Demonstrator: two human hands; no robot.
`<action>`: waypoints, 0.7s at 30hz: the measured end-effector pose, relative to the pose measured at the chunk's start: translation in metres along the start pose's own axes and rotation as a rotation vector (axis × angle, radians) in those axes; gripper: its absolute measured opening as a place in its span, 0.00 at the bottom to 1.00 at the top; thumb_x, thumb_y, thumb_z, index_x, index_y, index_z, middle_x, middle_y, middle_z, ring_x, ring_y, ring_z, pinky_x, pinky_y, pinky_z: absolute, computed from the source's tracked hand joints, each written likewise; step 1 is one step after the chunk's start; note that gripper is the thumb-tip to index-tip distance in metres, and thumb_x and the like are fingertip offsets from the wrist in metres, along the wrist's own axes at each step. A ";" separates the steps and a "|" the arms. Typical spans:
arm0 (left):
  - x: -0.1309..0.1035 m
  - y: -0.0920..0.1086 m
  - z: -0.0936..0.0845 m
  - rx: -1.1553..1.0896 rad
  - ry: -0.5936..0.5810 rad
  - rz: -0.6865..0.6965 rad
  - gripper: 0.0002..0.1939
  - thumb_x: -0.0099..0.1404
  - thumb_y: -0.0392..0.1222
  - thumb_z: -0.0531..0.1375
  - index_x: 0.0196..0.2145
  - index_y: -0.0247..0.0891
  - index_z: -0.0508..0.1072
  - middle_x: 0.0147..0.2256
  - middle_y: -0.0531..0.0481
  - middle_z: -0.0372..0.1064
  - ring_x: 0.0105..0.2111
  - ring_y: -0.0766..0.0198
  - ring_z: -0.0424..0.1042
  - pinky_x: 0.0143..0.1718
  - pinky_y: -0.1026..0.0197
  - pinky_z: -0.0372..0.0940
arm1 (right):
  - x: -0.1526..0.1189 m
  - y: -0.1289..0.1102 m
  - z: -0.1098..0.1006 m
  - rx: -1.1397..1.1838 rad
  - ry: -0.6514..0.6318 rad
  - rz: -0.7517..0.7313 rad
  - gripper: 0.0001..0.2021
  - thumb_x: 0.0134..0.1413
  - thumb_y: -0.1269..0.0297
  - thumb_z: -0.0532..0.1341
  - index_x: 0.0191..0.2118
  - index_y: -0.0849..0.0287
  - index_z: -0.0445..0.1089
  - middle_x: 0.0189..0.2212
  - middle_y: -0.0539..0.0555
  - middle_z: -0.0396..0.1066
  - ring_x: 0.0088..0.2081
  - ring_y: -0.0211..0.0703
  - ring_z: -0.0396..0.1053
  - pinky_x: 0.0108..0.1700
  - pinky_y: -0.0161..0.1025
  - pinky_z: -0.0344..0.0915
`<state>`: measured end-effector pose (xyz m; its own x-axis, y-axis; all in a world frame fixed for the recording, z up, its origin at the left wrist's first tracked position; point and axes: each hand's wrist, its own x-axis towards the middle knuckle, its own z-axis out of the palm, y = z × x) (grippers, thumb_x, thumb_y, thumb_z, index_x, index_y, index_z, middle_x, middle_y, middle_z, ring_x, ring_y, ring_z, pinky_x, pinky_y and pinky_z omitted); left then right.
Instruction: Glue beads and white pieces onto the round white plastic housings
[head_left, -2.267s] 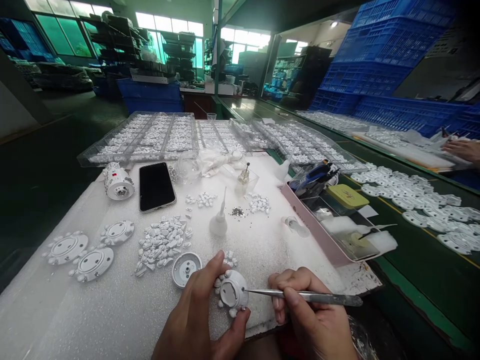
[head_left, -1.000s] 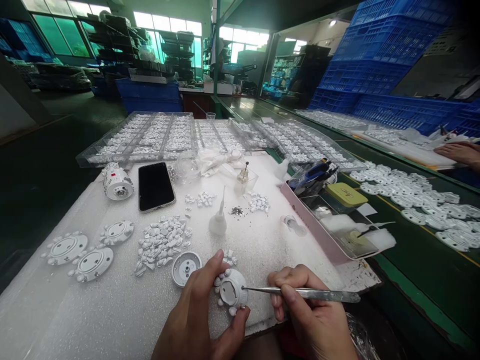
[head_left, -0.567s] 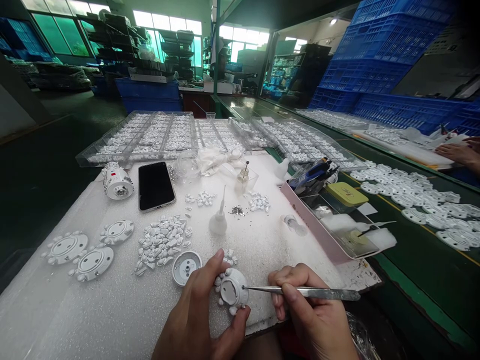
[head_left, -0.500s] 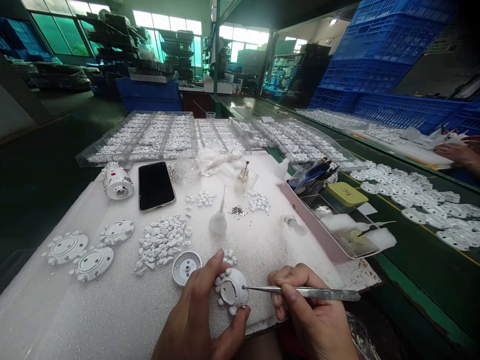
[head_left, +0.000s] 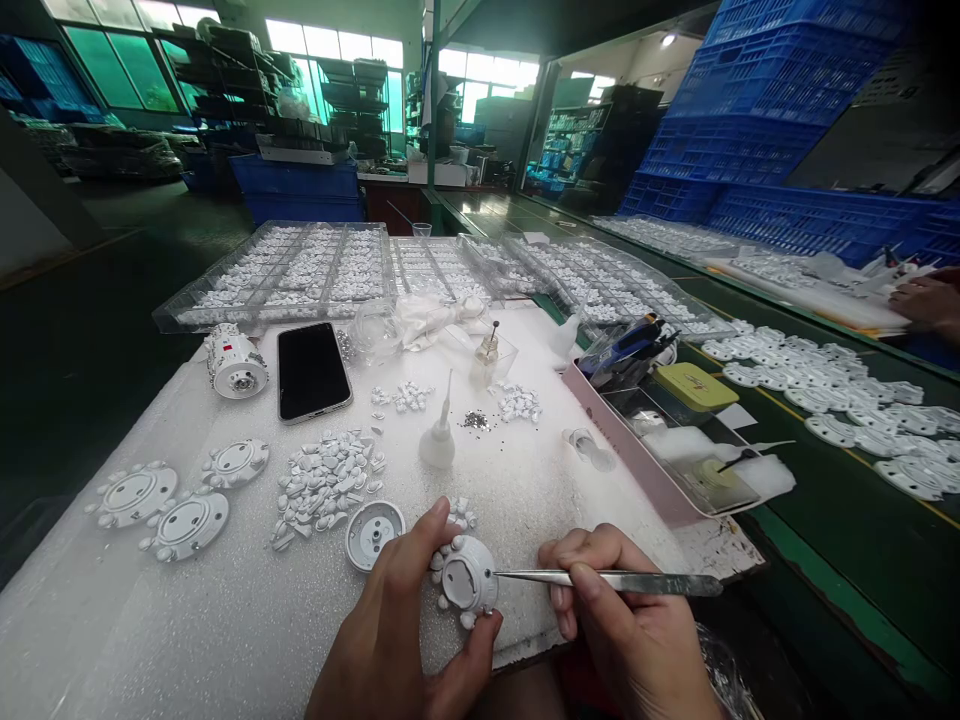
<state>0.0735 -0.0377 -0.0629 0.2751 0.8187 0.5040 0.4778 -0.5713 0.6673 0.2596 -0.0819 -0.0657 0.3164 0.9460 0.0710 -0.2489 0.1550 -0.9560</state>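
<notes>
White fitting (head_left: 468,578) is held by left hand (head_left: 409,620), tweezers (head_left: 664,583) by right hand (head_left: 637,625); pink box (head_left: 621,445) holds tin (head_left: 696,387).

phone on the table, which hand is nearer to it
Left: the left hand is in front of the phone, slightly right; the right hand, gripping tweezers, is much farther right.

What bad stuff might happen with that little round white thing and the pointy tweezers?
The tweezers in the right hand point at the edge of the round white part, so a slip might scratch it or poke the left hand.

The left hand grips the part by its edge, so it might pop out.

The squeeze bottle stands upright beyond the left hand; a bump might tip it.
</notes>
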 end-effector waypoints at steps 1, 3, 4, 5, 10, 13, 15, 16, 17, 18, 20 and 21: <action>0.000 0.000 0.000 0.001 0.000 -0.003 0.29 0.70 0.46 0.57 0.65 0.47 0.54 0.46 0.48 0.75 0.46 0.63 0.78 0.48 0.63 0.74 | 0.000 0.000 0.001 0.002 0.012 0.004 0.08 0.59 0.60 0.66 0.32 0.57 0.71 0.25 0.49 0.70 0.23 0.31 0.67 0.27 0.28 0.65; -0.001 0.000 0.001 0.002 0.007 -0.004 0.28 0.70 0.47 0.57 0.65 0.46 0.55 0.46 0.48 0.76 0.46 0.62 0.78 0.47 0.63 0.74 | 0.000 0.000 0.001 -0.009 -0.006 -0.001 0.07 0.60 0.61 0.66 0.32 0.57 0.71 0.25 0.49 0.70 0.23 0.32 0.68 0.27 0.29 0.65; -0.001 0.000 0.001 0.002 0.013 -0.003 0.28 0.70 0.48 0.57 0.64 0.46 0.55 0.46 0.48 0.76 0.45 0.61 0.78 0.47 0.62 0.75 | 0.000 0.000 0.001 -0.018 -0.031 -0.011 0.07 0.60 0.62 0.65 0.33 0.57 0.71 0.26 0.50 0.71 0.24 0.32 0.68 0.27 0.29 0.65; -0.001 0.000 0.002 0.001 0.017 -0.002 0.27 0.70 0.48 0.57 0.64 0.45 0.56 0.46 0.47 0.76 0.45 0.61 0.79 0.46 0.62 0.75 | 0.000 0.001 0.001 -0.025 -0.055 -0.018 0.06 0.61 0.62 0.65 0.33 0.57 0.71 0.26 0.50 0.71 0.24 0.33 0.69 0.27 0.29 0.65; -0.002 -0.001 0.002 0.000 0.019 -0.003 0.27 0.70 0.48 0.58 0.64 0.45 0.57 0.46 0.47 0.76 0.45 0.60 0.79 0.46 0.61 0.75 | -0.001 -0.001 0.001 -0.050 0.003 0.013 0.08 0.60 0.61 0.65 0.31 0.57 0.71 0.25 0.49 0.70 0.24 0.33 0.68 0.26 0.30 0.65; -0.001 -0.001 0.002 0.005 0.018 0.002 0.28 0.70 0.48 0.58 0.64 0.46 0.56 0.46 0.48 0.76 0.45 0.61 0.79 0.47 0.62 0.75 | -0.001 -0.002 0.000 -0.063 -0.046 -0.004 0.06 0.61 0.63 0.64 0.32 0.56 0.71 0.26 0.49 0.71 0.23 0.33 0.68 0.26 0.30 0.65; -0.001 -0.001 0.002 0.007 0.019 0.004 0.28 0.70 0.48 0.57 0.64 0.46 0.56 0.46 0.48 0.76 0.45 0.61 0.79 0.47 0.62 0.75 | 0.000 -0.001 -0.001 -0.063 -0.067 -0.021 0.06 0.61 0.64 0.64 0.33 0.56 0.71 0.26 0.50 0.71 0.23 0.33 0.68 0.25 0.30 0.65; -0.001 -0.001 0.002 0.008 0.020 0.004 0.27 0.70 0.47 0.57 0.64 0.45 0.56 0.46 0.47 0.76 0.45 0.61 0.79 0.47 0.61 0.75 | 0.000 -0.001 -0.002 -0.061 -0.066 -0.024 0.06 0.61 0.64 0.64 0.33 0.56 0.71 0.26 0.50 0.71 0.23 0.33 0.68 0.25 0.29 0.65; -0.001 -0.001 0.002 0.008 0.020 0.004 0.27 0.70 0.47 0.57 0.64 0.45 0.56 0.46 0.47 0.76 0.45 0.61 0.79 0.47 0.61 0.75 | 0.000 -0.001 -0.002 -0.061 -0.065 -0.026 0.06 0.61 0.64 0.64 0.33 0.57 0.71 0.26 0.50 0.71 0.23 0.33 0.68 0.25 0.29 0.64; -0.001 -0.001 0.002 0.008 0.020 0.004 0.27 0.70 0.47 0.57 0.64 0.45 0.57 0.46 0.47 0.76 0.45 0.60 0.79 0.47 0.61 0.75 | 0.000 -0.001 -0.002 -0.063 -0.062 -0.023 0.06 0.61 0.64 0.64 0.33 0.57 0.71 0.26 0.50 0.71 0.23 0.33 0.68 0.26 0.29 0.64; -0.001 0.000 0.002 0.008 0.017 0.002 0.27 0.70 0.47 0.57 0.64 0.44 0.57 0.46 0.46 0.76 0.45 0.60 0.79 0.46 0.61 0.75 | 0.000 0.000 -0.002 -0.061 -0.062 -0.016 0.06 0.61 0.64 0.64 0.33 0.57 0.71 0.26 0.50 0.71 0.23 0.33 0.68 0.26 0.30 0.65; -0.001 0.000 0.001 0.009 0.014 0.002 0.28 0.70 0.47 0.57 0.64 0.45 0.56 0.46 0.47 0.76 0.45 0.60 0.79 0.46 0.61 0.75 | 0.000 0.000 -0.002 -0.057 -0.052 -0.014 0.06 0.61 0.63 0.64 0.33 0.57 0.71 0.26 0.50 0.70 0.23 0.33 0.68 0.27 0.31 0.65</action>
<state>0.0742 -0.0384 -0.0643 0.2646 0.8168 0.5127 0.4844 -0.5723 0.6617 0.2619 -0.0822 -0.0664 0.2707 0.9577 0.0977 -0.1923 0.1533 -0.9693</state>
